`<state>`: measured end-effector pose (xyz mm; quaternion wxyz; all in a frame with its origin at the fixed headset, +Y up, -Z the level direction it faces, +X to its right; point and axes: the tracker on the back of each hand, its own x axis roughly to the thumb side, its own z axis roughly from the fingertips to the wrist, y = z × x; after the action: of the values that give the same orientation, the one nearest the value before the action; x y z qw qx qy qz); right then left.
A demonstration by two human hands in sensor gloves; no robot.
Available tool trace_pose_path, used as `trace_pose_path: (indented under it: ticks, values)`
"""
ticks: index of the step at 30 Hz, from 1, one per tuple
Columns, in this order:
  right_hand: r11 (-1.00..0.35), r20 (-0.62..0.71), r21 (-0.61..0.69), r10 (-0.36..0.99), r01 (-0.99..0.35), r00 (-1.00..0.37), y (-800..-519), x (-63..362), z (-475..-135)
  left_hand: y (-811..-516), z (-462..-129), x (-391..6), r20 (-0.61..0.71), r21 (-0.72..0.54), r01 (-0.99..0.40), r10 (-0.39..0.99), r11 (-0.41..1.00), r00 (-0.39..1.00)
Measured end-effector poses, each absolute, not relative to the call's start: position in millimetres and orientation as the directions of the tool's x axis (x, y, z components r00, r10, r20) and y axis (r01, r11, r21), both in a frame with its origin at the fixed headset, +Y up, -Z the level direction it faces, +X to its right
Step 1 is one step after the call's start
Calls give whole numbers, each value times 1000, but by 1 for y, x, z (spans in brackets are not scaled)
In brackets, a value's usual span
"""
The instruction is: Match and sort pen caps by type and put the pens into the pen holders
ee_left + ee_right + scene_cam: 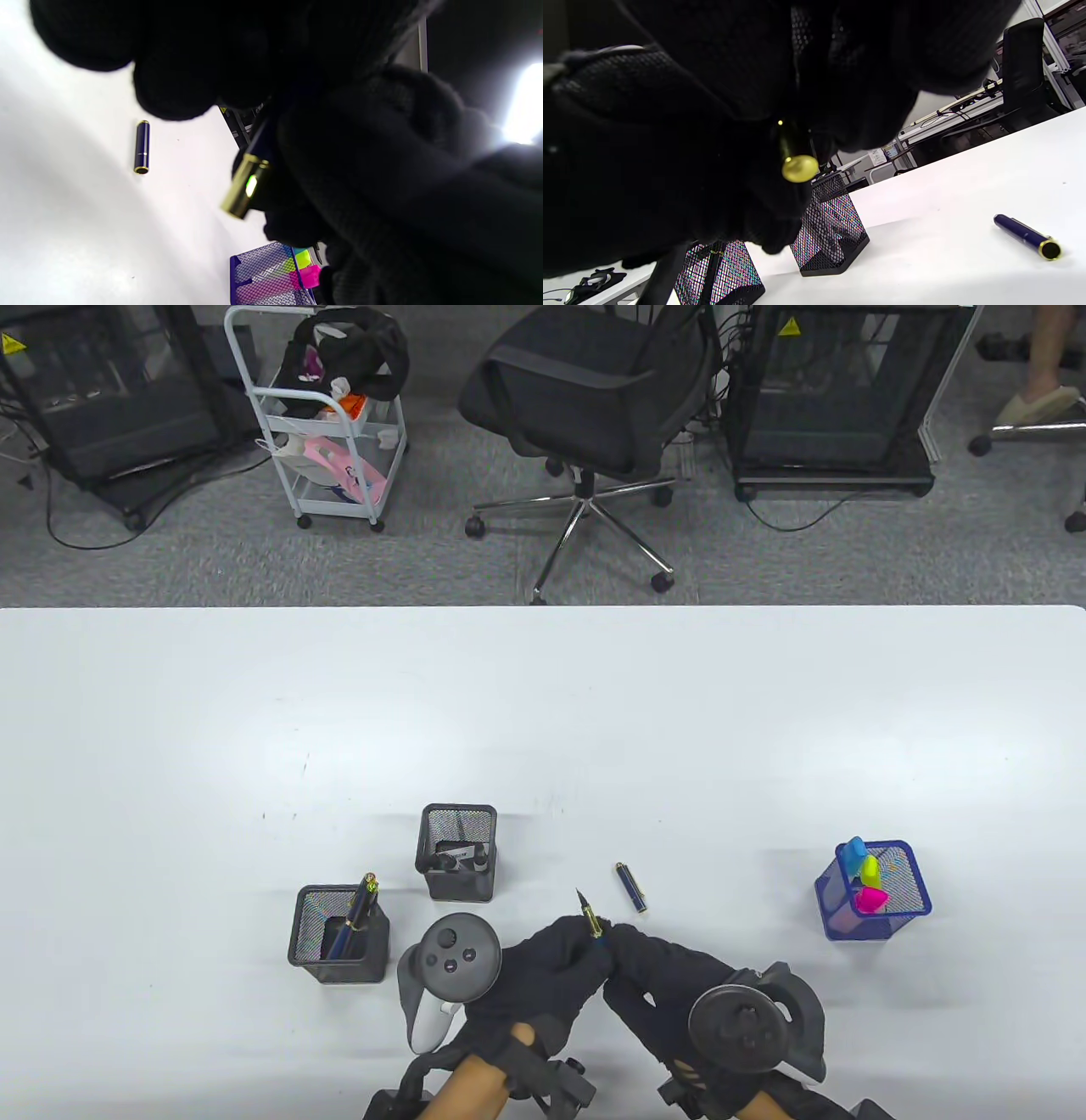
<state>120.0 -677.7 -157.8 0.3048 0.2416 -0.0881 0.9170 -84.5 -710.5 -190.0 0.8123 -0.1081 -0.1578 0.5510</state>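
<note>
On the white bench point(543, 712), farthest left, a square black wire-mesh pen holder point(338, 935) stands upright with a dark blue, gold-trimmed pen point(356, 918) leaning in it, its cap end poking above the rim. Just right of it and a little farther from the person stands a second square black mesh holder point(457, 853), with dark pens or markers inside that are too dim to tell apart. Near the bench's front edge the left hand point(543, 976), in a black glove with a grey-and-black tracker point(447, 976) on its back, meets the right hand point(657, 976), also in a black glove, with its black tracker point(751, 1022). Both hands curl their fingers around one uncapped dark blue fountain pen point(591, 923): the table view shows its dark nib and gold collar sticking out beyond the fingertips toward the bench's far side, and the left wrist view shows its gold-tipped rear end emerging between the gloves. Exactly which fingers pinch the barrel cannot be told, as the gloves hide it. Just beyond and to the right of the hands, a loose dark blue pen cap with gold bands point(631, 887) lies flat on the bench, touching nothing. Well apart at the far right stands a blue wire-mesh holder point(874, 891) holding blue, yellow-green and pink highlighters point(867, 874).
</note>
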Motion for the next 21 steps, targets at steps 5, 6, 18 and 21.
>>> trace_pose_path:
  ticks: [5,6,18,21]
  values:
    - [-835,453,-57,467,-547,-760,-669,130,-169,-691,-189,-93,249,-229,-788,818,571,519]
    - [-849,425,-66,451,-524,-785,-668,133,-174,-689,-189,-95,254,-211,-783,807,584,533]
    - [-986,106,68,156,-149,-982,-716,106,-261,-692,-192,-105,185,-189,-780,802,596,568]
    - [-992,68,95,93,-86,-993,-736,97,-277,-691,-191,-105,168,-193,-783,806,592,568]
